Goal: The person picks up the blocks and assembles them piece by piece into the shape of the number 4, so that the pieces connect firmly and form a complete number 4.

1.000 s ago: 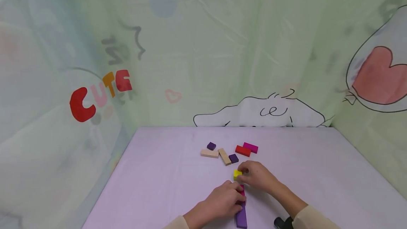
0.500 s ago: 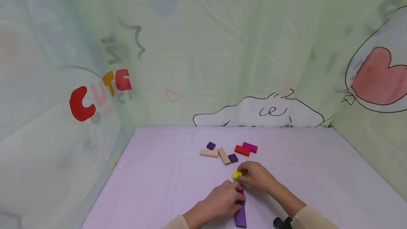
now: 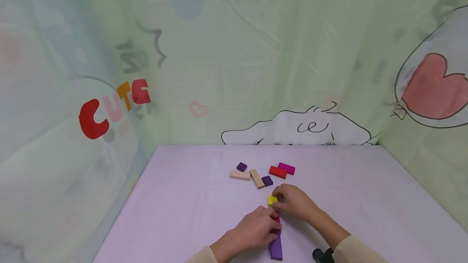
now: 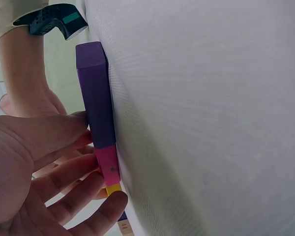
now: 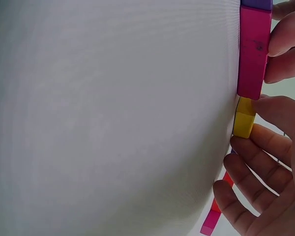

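A purple block (image 3: pixel 276 247) and a magenta block (image 3: pixel 277 218) lie end to end in a row on the table. My left hand (image 3: pixel 254 227) reaches over this row and holds the magenta block, its thumb near the purple one in the left wrist view. At the row's far end is a small yellow block (image 3: pixel 272 201). My right hand (image 3: pixel 295 202) pinches it between thumb and fingers. In the right wrist view the yellow block (image 5: pixel 244 118) sits right by the end of the magenta block (image 5: pixel 254 54); I cannot tell whether they touch.
Farther back lie two dark purple pieces (image 3: pixel 267 181), two pale wooden blocks (image 3: pixel 240 175), a red block (image 3: pixel 278 172) and another magenta block (image 3: pixel 287 168). A black object (image 3: pixel 321 255) shows by the right sleeve. A printed curtain (image 3: pixel 234 60) stands behind the table (image 3: pixel 183 214).
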Motion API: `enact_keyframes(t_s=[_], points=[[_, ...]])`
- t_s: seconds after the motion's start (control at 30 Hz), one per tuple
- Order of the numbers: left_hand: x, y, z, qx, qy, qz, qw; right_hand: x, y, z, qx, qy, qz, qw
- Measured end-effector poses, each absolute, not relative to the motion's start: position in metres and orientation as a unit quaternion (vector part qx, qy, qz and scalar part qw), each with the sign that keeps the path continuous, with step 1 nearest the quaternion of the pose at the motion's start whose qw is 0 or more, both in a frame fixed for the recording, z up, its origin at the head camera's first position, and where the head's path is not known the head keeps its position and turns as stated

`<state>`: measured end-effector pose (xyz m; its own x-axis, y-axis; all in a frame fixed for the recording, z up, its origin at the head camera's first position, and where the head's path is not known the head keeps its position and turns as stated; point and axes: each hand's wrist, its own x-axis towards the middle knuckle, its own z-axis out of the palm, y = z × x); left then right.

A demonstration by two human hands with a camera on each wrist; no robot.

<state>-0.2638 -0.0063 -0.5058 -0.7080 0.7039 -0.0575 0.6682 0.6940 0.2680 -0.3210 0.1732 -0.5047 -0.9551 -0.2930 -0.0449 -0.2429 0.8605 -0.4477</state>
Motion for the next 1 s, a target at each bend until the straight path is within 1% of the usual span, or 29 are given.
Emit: enact_keyframes(t_s=[0.47,0.77,1.0], points=[[-0.2655,-0.0059,-0.5078,0.368,0.918,0.120,0.085,-0.3180,0.1699,-0.4978,-0.127,0.962,-0.232,0.068],[-0.2647,-0.0068,-0.5070,0.374,0.917,0.120,0.075,-0.3194,0.1709,-0.4998,-0.125,0.963,-0.231,0.062],[-0.2633,-0.0069,-0.5056,0.373,0.916,0.121,0.077,-0.3188,0.1718,-0.5007,-0.125,0.962,-0.235,0.066]])
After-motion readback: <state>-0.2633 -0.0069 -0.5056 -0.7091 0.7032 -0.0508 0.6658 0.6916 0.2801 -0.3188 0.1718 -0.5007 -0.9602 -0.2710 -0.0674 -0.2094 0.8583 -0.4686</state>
